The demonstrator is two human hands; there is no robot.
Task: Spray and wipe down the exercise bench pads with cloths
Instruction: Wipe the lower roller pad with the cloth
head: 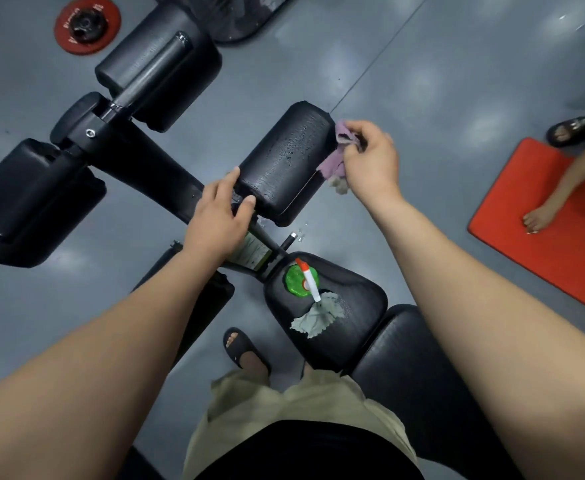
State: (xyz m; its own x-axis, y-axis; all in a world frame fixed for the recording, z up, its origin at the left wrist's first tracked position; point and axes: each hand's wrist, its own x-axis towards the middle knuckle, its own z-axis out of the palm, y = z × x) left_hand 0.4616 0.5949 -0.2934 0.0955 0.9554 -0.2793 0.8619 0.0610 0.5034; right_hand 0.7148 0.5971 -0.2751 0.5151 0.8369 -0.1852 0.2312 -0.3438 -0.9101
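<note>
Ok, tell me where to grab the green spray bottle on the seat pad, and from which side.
Take the spray bottle by its neck, just under the white-and-orange spray head, coming down from above on its left. It stands upright on the seat pad with the head on top, and the grey cloth crowds its near right side.

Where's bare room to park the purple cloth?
Black backrest pad, adjoining the black seat pad, is bare. Seat pad is crowded: green spray bottle, grey cloth. Black roller pad taken: left hand grips one end, right hand's purple cloth at the other.
</note>
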